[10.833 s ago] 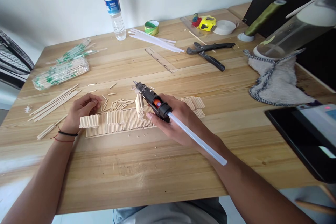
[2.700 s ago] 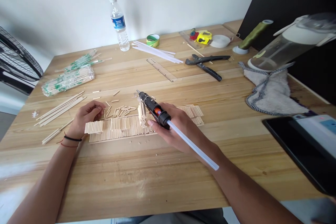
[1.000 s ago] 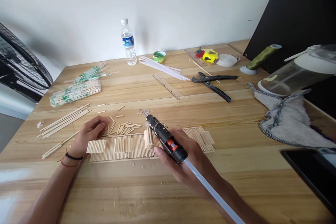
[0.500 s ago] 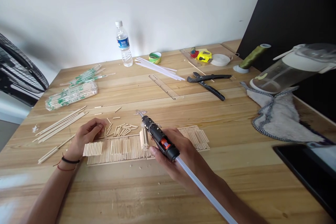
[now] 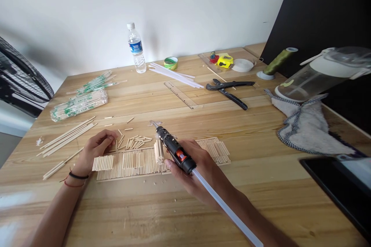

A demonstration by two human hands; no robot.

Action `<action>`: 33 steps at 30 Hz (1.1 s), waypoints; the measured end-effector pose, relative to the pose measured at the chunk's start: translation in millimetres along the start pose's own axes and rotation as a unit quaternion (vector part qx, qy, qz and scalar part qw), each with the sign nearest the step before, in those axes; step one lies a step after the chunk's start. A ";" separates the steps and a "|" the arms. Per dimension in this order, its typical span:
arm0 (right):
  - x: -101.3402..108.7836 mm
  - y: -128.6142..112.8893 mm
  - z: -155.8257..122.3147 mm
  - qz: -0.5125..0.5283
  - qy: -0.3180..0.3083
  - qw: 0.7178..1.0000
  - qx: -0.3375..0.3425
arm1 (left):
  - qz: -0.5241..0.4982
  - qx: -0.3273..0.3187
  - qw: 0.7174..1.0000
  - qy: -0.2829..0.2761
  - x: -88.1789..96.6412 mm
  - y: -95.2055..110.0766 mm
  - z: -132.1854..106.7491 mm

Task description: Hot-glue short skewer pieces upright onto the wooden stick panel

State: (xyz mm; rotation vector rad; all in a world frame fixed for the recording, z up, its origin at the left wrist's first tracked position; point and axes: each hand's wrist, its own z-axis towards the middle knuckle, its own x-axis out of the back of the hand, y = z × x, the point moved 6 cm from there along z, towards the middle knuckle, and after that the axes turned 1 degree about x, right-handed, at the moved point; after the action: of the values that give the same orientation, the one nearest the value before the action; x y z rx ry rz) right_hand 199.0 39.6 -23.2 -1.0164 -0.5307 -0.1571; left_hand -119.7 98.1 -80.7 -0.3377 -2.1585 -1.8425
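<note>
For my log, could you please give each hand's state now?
Left hand: partly curled; whether it holds anything cannot be told.
Right hand: closed, holding the glue gun.

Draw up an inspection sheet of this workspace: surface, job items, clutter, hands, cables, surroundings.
Surface: wooden table, crumbs in front of the stick panel.
Job items: stick panel bears raised blocks; cut stick pieces lie loose behind it; glue gun has a glue stick protruding from its rear.
Clutter: upright water bottle, ruler, black pliers, yellow tape measure, cloth.
Left hand: beside the cut stick pieces; whether it holds anything is unclear.
Right hand: gripping the glue gun, nozzle pointing away from the person.
Cables: nothing seen.
Surroundings: fan at left, white wall behind, dark board at right.
</note>
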 end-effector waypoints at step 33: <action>1.0 0.0 0.3 0.013 -0.014 1.000 -0.009 | -0.019 0.017 1.000 -0.007 -3.7 6.3 -2.2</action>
State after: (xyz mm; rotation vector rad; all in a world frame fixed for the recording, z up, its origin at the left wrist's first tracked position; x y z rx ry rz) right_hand 199.7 39.9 -22.6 -1.0439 -0.5420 -0.1261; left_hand -113.8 96.9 -76.0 -0.3042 -2.2180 -1.8252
